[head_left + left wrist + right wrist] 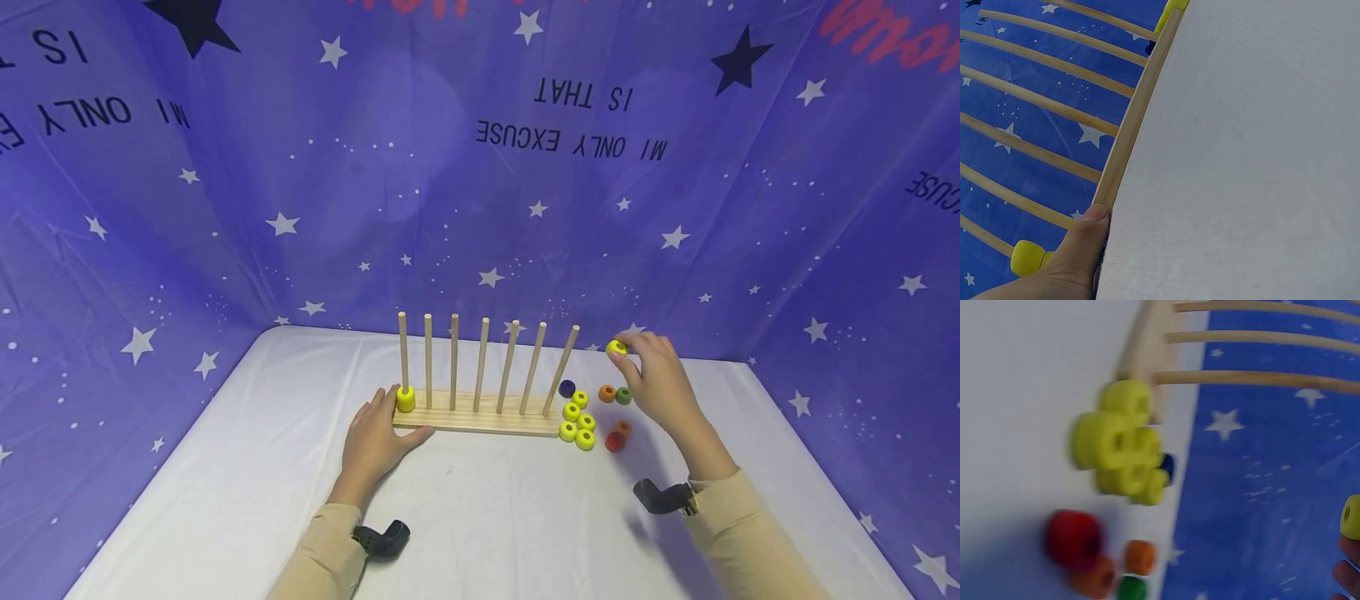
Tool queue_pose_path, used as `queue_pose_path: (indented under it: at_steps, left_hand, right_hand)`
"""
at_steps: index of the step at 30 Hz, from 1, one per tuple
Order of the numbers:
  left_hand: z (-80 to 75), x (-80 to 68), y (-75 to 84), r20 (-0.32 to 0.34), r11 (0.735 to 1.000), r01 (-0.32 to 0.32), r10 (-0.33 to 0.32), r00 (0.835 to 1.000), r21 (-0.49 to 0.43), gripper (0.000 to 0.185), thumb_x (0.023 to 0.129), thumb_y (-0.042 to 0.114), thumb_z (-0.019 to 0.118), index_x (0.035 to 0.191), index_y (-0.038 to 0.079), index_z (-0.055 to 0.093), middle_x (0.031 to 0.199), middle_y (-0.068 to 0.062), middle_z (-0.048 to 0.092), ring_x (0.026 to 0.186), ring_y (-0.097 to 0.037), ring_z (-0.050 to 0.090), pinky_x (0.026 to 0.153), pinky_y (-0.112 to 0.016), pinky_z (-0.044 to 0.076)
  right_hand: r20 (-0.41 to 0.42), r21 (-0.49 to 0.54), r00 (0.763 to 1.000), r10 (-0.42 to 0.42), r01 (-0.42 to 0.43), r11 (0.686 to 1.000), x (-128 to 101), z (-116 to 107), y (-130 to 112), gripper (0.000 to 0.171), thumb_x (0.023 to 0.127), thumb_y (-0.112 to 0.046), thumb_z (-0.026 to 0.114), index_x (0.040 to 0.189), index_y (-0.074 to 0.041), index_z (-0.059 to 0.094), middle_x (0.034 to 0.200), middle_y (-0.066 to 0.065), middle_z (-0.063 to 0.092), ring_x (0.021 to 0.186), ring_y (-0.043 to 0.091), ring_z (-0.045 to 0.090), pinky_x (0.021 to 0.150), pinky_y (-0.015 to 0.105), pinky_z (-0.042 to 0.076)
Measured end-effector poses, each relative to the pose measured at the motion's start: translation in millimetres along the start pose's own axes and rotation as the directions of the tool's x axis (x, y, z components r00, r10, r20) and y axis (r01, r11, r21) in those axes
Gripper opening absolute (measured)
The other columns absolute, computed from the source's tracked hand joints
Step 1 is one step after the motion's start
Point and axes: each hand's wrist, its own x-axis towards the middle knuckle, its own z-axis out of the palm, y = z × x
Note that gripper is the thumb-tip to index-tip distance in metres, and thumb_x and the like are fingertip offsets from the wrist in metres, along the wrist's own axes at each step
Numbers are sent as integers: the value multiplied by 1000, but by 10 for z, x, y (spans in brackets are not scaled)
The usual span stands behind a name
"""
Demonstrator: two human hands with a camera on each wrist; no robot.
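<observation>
R hand [660, 379] pinches a yellow bead [617, 347] in a light fingertip grip; it could slip. L hand [377, 437], flat, steadies the peg rack [480, 414] at 9 o'clock; a bumped peg may tip it.

Head view looks forward and down over the counter [480, 517]; both wrist views sit close, sharing the peg rack [480, 414].

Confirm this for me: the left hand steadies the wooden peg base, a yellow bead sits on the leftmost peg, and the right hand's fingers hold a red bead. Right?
Not quite. The bead held by the right hand is a yellow bead, not red; the head view shows it. The red bead lies loose on the table. The rest stands: the left hand steadies the wooden peg base, and a yellow bead on the leftmost peg is there.
</observation>
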Motion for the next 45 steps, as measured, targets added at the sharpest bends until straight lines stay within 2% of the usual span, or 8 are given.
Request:
queue_pose_path:
  at_steps: [9, 18, 23, 29, 38, 45]
  left_hand:
    - [1, -9, -14, 6, 1000, 7, -7, 1000, 4, 103, 72, 68, 66, 147, 8, 32, 150, -21, 34, 141, -37, 30, 118, -51, 22]
    - [9, 3, -22, -4, 1000, -4, 4, 1000, 13, 103, 71, 68, 67, 146, 7, 33, 149, -21, 37, 140, -37, 31, 118, -50, 22]
    - [4, 5, -20, -1, 1000, -7, 7, 1000, 12, 103, 71, 69, 66, 146, 7, 33, 149, -21, 37, 140, -36, 31, 118, -50, 22]
    - [-1, 0, -15, 0, 1000, -5, 5, 1000, 8, 103, 71, 69, 66, 146, 7, 33, 149, -21, 37, 140, -37, 31, 118, -49, 22]
    - [6, 12, -29, -1, 1000, -4, 4, 1000, 14, 104, 70, 71, 65, 146, 7, 33, 149, -21, 36, 140, -37, 31, 117, -50, 23]
    - [9, 13, -15, -2, 1000, -5, 5, 1000, 7, 104, 70, 69, 66, 146, 7, 33, 149, -21, 37, 140, -36, 31, 117, -51, 23]
  right_hand:
    - [-73, 13, 996, -61, 62, 998, 252, -237, -334, 33, 95, -28, 56, 121, -7, 58, 111, 10, 59, 106, 28, 47, 87, 46, 42]
    - [-63, 41, 995, -75, 77, 996, 498, -308, -695, 35, 95, -31, 56, 123, -10, 59, 119, 9, 58, 114, 28, 47, 92, 49, 42]
    - [-76, 48, 989, -130, 134, 990, 578, -285, -872, 36, 95, -33, 56, 121, -9, 60, 117, 8, 60, 113, 27, 48, 94, 47, 42]
    - [-63, 41, 978, -197, 200, 979, 650, -217, -1088, 35, 95, -34, 54, 119, -10, 61, 112, 6, 61, 106, 25, 49, 89, 43, 43]
    - [-46, 48, 957, -285, 287, 957, 745, -44, -1472, 34, 95, -35, 54, 119, -11, 61, 111, 3, 62, 105, 22, 51, 92, 41, 43]
    - [-13, 32, 937, -350, 350, 936, 793, 105, -1756, 33, 94, -36, 55, 118, -15, 62, 110, 0, 63, 102, 19, 51, 87, 36, 45]
